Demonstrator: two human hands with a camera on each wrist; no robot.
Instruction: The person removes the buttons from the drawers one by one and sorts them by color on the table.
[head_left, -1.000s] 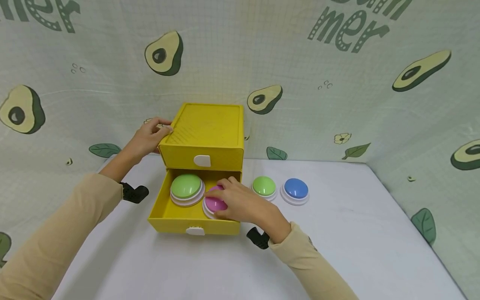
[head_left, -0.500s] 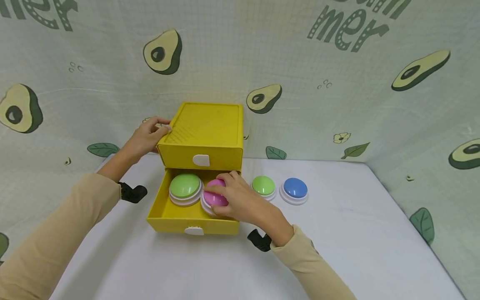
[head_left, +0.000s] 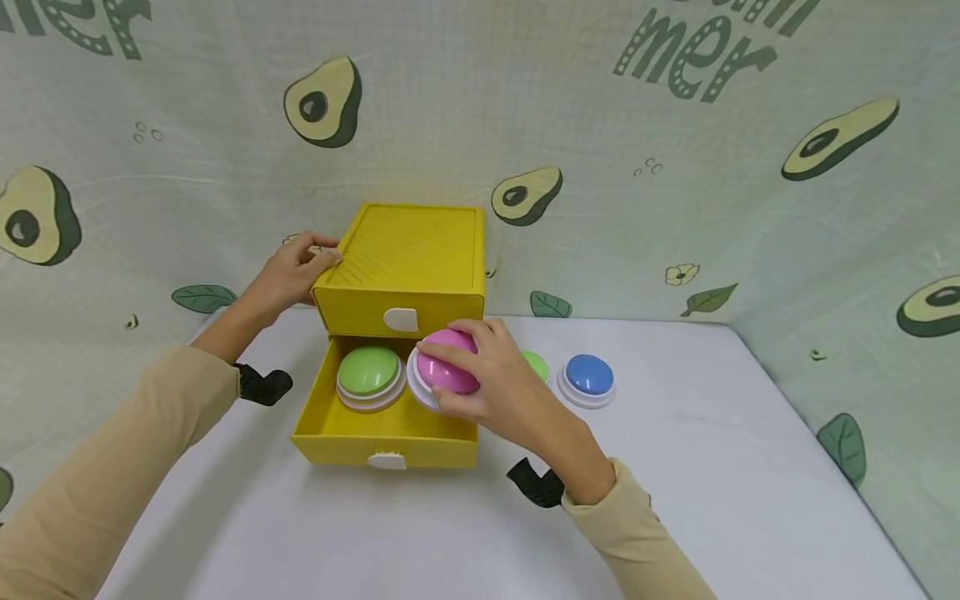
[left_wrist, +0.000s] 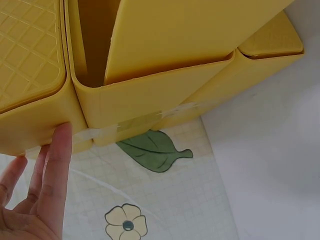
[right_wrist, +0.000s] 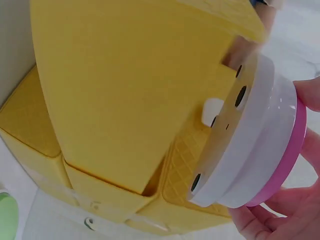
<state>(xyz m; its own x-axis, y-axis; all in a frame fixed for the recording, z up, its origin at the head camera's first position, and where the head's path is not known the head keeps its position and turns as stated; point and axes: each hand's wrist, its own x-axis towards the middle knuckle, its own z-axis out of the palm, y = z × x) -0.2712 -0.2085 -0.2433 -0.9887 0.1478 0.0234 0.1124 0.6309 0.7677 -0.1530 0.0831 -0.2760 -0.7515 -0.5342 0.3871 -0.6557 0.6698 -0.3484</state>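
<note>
My right hand (head_left: 510, 379) grips a pink-domed push button (head_left: 446, 380) with a white base, tilted, over the pulled-out lower drawer (head_left: 442, 454) of a yellow two-drawer cabinet (head_left: 427, 250). In the right wrist view, the fingers and thumb hold the button's pink rim, and its underside with black round feet faces the cabinet. A large green push button (head_left: 367, 372) sits at the left in that drawer. My left hand (head_left: 288, 279) touches the cabinet's upper left side; in the left wrist view its fingers (left_wrist: 57, 165) are straight against the yellow wall.
On the white table (head_left: 712, 433), right of the cabinet, stand a smaller green push button (head_left: 536, 364), partly hidden by my right hand, and a blue one (head_left: 589, 375). The upper drawer with its white handle (head_left: 401, 320) is closed. An avocado-print cloth hangs behind.
My right hand has lifted the pink push button up from the drawer floor and slightly right, tilting it. The left hand stays at the cabinet's side.
</note>
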